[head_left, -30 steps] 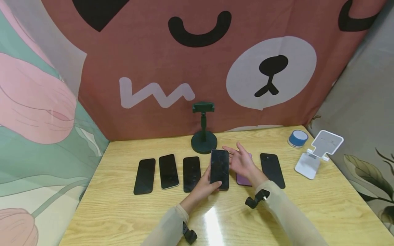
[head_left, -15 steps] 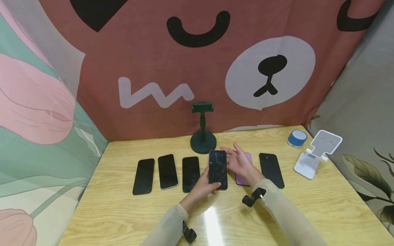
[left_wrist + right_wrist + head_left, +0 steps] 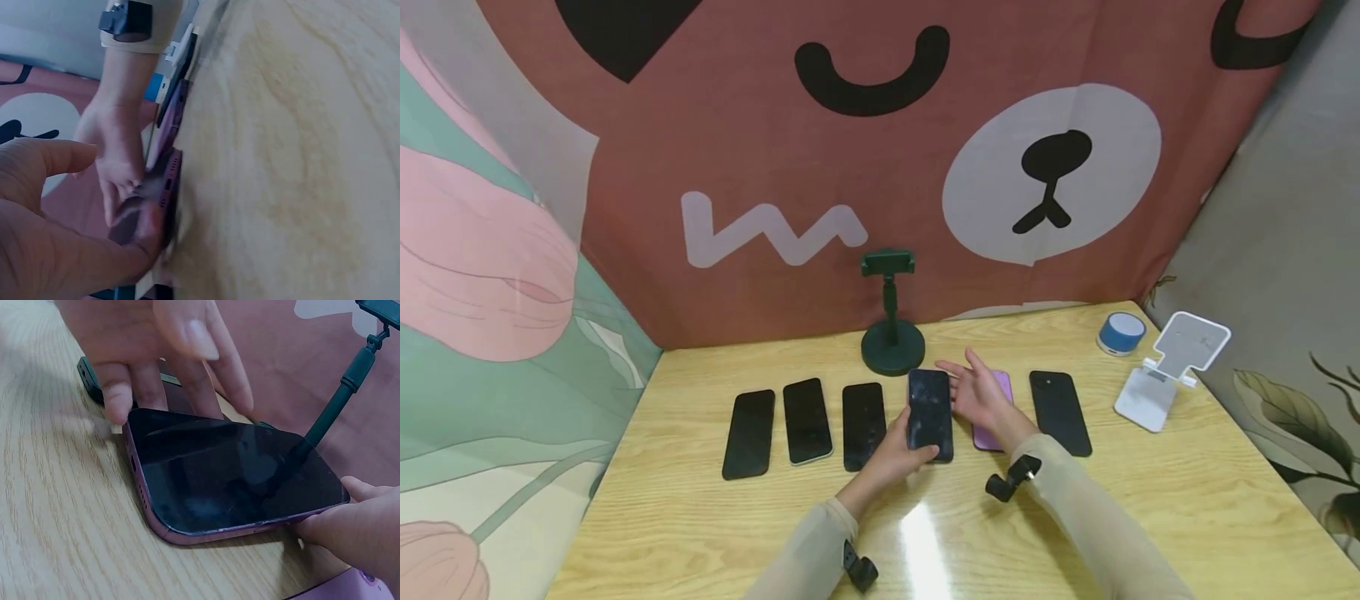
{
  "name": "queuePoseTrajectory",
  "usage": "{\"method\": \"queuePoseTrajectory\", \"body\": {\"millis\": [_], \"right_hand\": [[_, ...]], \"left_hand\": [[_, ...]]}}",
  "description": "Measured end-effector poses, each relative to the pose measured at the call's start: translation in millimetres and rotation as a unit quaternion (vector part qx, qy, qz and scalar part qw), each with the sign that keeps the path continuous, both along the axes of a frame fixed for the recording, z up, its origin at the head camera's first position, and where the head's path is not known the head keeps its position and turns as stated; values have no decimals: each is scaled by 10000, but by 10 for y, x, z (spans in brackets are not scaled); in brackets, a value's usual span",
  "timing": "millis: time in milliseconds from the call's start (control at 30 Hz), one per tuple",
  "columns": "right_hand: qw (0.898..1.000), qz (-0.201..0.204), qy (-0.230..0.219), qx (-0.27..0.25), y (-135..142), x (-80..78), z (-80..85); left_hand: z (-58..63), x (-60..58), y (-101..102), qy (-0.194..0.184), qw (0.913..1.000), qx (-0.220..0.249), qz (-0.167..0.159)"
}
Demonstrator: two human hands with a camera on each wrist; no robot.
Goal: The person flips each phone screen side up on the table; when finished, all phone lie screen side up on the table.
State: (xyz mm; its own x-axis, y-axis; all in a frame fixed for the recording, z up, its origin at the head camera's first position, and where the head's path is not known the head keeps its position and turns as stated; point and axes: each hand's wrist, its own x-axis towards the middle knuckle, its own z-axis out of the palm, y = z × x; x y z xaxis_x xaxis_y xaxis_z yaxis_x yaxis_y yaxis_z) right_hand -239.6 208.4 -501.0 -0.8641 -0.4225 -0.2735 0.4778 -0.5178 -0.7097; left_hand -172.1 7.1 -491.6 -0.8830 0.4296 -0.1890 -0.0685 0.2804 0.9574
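In the head view my left hand (image 3: 897,450) holds a dark-screened smartphone (image 3: 930,408), its thumb over the lower part and the other fingers partly hidden. The right wrist view shows the phone's purple frame (image 3: 187,539) and the left-hand fingers (image 3: 115,394) along its far edge. My right hand (image 3: 983,398) is at the phone's upper right edge, its fingers extended; in the right wrist view they meet the side, partly hidden under it. A purple smartphone (image 3: 1004,385) lies partly behind the right hand. Just left of the held phone lies another black-screened smartphone (image 3: 863,421).
Further left on the wooden table (image 3: 700,533) lie two smartphones, one at the end (image 3: 748,433) and one beside it (image 3: 807,421). A black phone (image 3: 1060,414) lies right. Behind stand a green phone stand (image 3: 891,346), a blue speaker (image 3: 1122,335) and a white folding stand (image 3: 1146,398).
The head view has shifted slightly. My right wrist has moved a little left, toward the held smartphone. The left hand keeps its hold, and reflections on the screen differ.
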Motion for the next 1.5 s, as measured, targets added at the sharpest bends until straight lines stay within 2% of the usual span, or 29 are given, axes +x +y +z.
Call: {"method": "queuePoseTrajectory", "body": {"millis": [100,333,467,600,700,833,1000,1100,1200,1400,1500], "right_hand": [[10000,32,-44,-30,-10,0,-25],[10000,2,-75,-27,-35,4,-42],[9999,-113,-94,14,-56,-6,-30],[9993,-299,-179,136,-83,-13,-11],[9985,-411,-144,323,-105,-5,2],[9965,-362,22,748,-148,16,23],[9880,-465,239,1455,-187,21,49],[9836,-499,326,1703,-175,16,63],[9835,-422,361,1723,-150,19,76],[9881,-488,355,1413,-99,42,85],[9891,-536,389,1313,-63,63,103]], "left_hand": [[23,17,-13,-14,9994,-339,-17],[87,47,-10,26,9985,-554,-5],[141,60,19,-91,9969,-778,15],[130,68,42,-102,9953,-956,86],[92,74,45,-111,9947,-1012,116],[51,79,35,-178,9940,-1079,81],[39,86,26,-158,9932,-1146,89],[35,87,25,-100,9935,-1128,105],[35,87,27,-22,9937,-1110,119],[45,91,73,179,9926,-1175,247],[29,99,108,478,9915,-1174,305]]}}
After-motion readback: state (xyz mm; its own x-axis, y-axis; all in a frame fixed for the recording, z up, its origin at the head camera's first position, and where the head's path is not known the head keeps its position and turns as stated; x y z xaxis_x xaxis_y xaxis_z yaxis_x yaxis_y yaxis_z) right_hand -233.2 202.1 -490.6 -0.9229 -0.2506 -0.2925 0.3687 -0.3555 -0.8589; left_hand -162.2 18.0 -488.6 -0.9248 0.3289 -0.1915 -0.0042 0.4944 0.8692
